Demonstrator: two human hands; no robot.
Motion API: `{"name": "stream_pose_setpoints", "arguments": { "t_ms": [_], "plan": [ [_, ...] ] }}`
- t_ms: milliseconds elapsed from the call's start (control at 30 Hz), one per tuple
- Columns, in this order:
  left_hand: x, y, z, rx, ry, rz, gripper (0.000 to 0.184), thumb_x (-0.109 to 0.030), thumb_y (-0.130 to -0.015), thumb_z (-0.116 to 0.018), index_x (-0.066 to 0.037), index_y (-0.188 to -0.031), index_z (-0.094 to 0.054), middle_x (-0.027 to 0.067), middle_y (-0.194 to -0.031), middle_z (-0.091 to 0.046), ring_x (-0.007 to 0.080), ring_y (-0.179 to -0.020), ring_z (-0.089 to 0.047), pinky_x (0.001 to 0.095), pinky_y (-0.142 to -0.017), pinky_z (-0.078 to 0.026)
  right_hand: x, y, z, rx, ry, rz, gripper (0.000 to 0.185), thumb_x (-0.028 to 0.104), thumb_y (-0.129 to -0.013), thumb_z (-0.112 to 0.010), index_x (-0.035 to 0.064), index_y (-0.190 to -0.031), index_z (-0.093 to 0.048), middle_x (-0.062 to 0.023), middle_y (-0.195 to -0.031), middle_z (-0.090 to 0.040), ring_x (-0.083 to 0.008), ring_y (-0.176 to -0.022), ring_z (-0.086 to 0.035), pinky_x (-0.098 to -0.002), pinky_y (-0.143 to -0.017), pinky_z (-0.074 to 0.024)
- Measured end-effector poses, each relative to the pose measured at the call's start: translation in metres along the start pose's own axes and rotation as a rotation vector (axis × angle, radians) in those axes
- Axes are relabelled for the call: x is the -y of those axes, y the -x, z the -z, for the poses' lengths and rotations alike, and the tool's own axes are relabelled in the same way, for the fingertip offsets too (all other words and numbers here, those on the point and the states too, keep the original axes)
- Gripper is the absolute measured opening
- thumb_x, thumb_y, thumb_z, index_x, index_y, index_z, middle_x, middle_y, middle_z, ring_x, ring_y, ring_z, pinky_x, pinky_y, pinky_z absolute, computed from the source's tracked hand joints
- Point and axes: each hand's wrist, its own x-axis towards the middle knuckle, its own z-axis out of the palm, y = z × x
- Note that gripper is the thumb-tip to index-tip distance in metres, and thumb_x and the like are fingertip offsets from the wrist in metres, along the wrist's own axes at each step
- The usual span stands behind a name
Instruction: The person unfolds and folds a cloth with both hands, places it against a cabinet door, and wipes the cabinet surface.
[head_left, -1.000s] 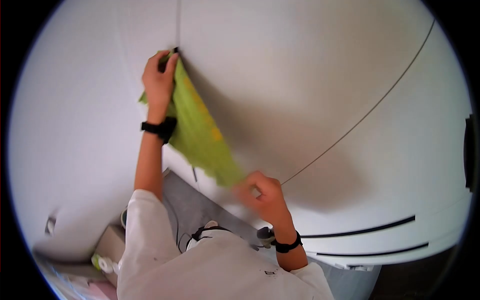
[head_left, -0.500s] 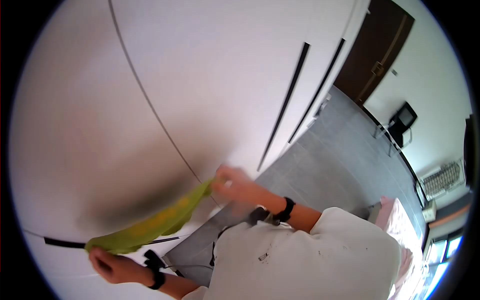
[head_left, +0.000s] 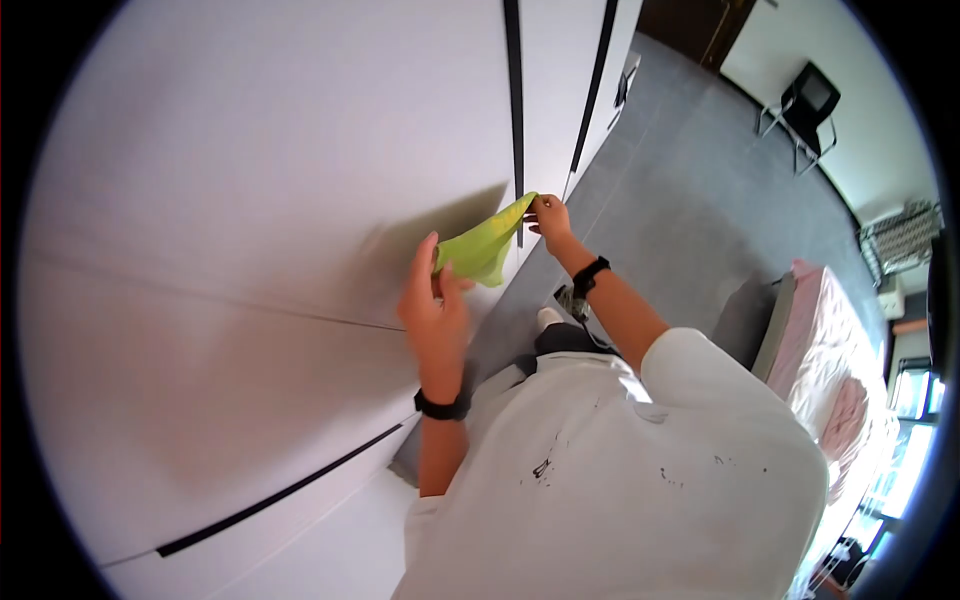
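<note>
A thin lime-green cloth with a yellowish patch near its upper edge is stretched between my hands, close in front of the white cabinet. My right hand pinches its far corner beside a dark vertical handle strip. At the near end, my left hand has the cloth's edge between thumb and fingers, which are slightly blurred. The lower edge of the cloth droops into a point. Black bands circle both wrists.
White cabinet doors with dark handle strips fill the left side. Grey tiled floor runs to the right. A bed with pink covers stands at the right, a black chair by the far wall.
My left hand has moved up and right, bringing the cloth's ends closer together. My right hand has moved up and right. The view has shifted, showing more floor and bed.
</note>
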Motion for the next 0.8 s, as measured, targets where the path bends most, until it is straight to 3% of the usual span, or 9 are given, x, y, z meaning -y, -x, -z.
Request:
{"name": "stream_pose_setpoints", "arguments": {
  "t_ms": [67, 133, 267, 500, 600, 667, 733, 767, 800],
  "plan": [
    [0.003, -0.012, -0.020, 0.001, -0.010, 0.001, 0.027, 0.000, -0.089, -0.052, 0.000, -0.115, -0.057, 0.0103, -0.085, -0.067, 0.0132, -0.073, -0.065, 0.0245, -0.064, -0.050, -0.011, -0.021, -0.002, -0.053, -0.018, -0.069, 0.023, 0.022, -0.088, -0.055, 0.0030, -0.101, -0.054, -0.0070, -0.081, -0.064, -0.0155, -0.067, -0.061, -0.0279, -0.057, -0.0496],
    [0.010, -0.020, -0.037, 0.103, -0.088, 0.140, 0.028, -0.002, -0.089, -0.054, 0.002, -0.116, -0.056, 0.0128, -0.094, -0.066, 0.0145, -0.077, -0.066, 0.0254, -0.066, -0.051, -0.017, -0.036, -0.003, -0.053, 0.033, -0.139, 0.025, 0.024, -0.087, -0.057, 0.0036, -0.101, -0.053, -0.0070, -0.082, -0.062, -0.0169, -0.072, -0.061, -0.0307, -0.059, -0.0498],
    [-0.011, -0.003, -0.053, 0.135, -0.027, 0.228, 0.014, -0.001, -0.088, -0.054, 0.002, -0.101, -0.054, 0.0130, -0.104, -0.062, 0.0172, -0.085, -0.066, 0.0257, -0.071, -0.050, -0.042, -0.050, -0.001, -0.028, 0.007, -0.143, 0.027, 0.025, -0.087, -0.057, 0.0019, -0.100, -0.054, -0.0082, -0.080, -0.063, -0.0190, -0.069, -0.062, -0.0332, -0.058, -0.0495],
    [0.006, -0.008, -0.077, 0.160, -0.023, 0.202, 0.007, 0.002, -0.090, -0.047, 0.000, -0.095, -0.044, 0.0124, -0.106, -0.060, 0.0195, -0.092, -0.065, 0.0254, -0.075, -0.048, -0.074, -0.078, -0.009, -0.041, 0.278, -0.008, 0.021, 0.022, -0.087, -0.058, 0.0027, -0.094, -0.061, -0.0077, -0.083, -0.067, -0.0163, -0.067, -0.064, -0.0296, -0.056, -0.0499],
    [0.013, -0.013, -0.077, 0.107, 0.089, 0.155, 0.009, 0.002, -0.090, -0.046, -0.002, -0.096, -0.041, 0.0111, -0.103, -0.059, 0.0150, -0.089, -0.062, 0.0239, -0.072, -0.046, -0.099, -0.095, -0.008, -0.055, 0.348, 0.060, 0.023, 0.025, -0.085, -0.060, 0.0026, -0.092, -0.062, -0.0069, -0.079, -0.067, -0.0162, -0.063, -0.063, -0.0287, -0.053, -0.0500],
    [0.025, -0.011, -0.073, 0.198, -0.323, 0.157, 0.009, 0.000, -0.089, -0.049, -0.003, -0.095, -0.043, 0.0105, -0.101, -0.059, 0.0111, -0.082, -0.058, 0.0241, -0.070, -0.045, -0.085, -0.091, 0.003, 0.084, 0.372, 0.022, 0.025, 0.026, -0.084, -0.062, 0.0029, -0.091, -0.063, -0.0063, -0.077, -0.067, -0.0153, -0.061, -0.063, -0.0285, -0.051, -0.0499],
    [0.018, -0.011, -0.074, 0.216, -0.479, 0.116, 0.013, -0.003, -0.088, -0.054, -0.003, -0.096, -0.044, 0.0096, -0.099, -0.061, 0.0104, -0.077, -0.053, 0.0250, -0.069, -0.045, -0.080, -0.093, 0.012, 0.154, 0.322, -0.008, 0.025, 0.026, -0.083, -0.063, 0.0016, -0.090, -0.062, -0.0068, -0.075, -0.067, -0.0140, -0.060, -0.063, -0.0285, -0.051, -0.0501],
    [0.008, -0.016, -0.078, 0.182, -0.473, 0.086, 0.013, -0.003, -0.088, -0.054, -0.003, -0.096, -0.044, 0.0096, -0.099, -0.061, 0.0104, -0.077, -0.053, 0.0250, -0.069, -0.045, -0.071, -0.091, 0.015, 0.136, 0.301, -0.034, 0.026, 0.026, -0.082, -0.065, 0.0010, -0.091, -0.062, -0.0071, -0.075, -0.066, -0.0142, -0.058, -0.062, -0.0282, -0.051, -0.0499],
    [-0.004, -0.016, -0.082, 0.206, -0.341, 0.166, 0.015, -0.004, -0.087, -0.055, -0.002, -0.100, -0.047, 0.0117, -0.100, -0.061, 0.0161, -0.084, -0.057, 0.0283, -0.071, -0.047, -0.063, -0.091, 0.018, 0.140, 0.330, 0.016, 0.027, 0.025, -0.080, -0.068, 0.0014, -0.092, -0.063, -0.0070, -0.074, -0.066, -0.0147, -0.059, -0.061, -0.0287, -0.052, -0.0494]
  ]
}}
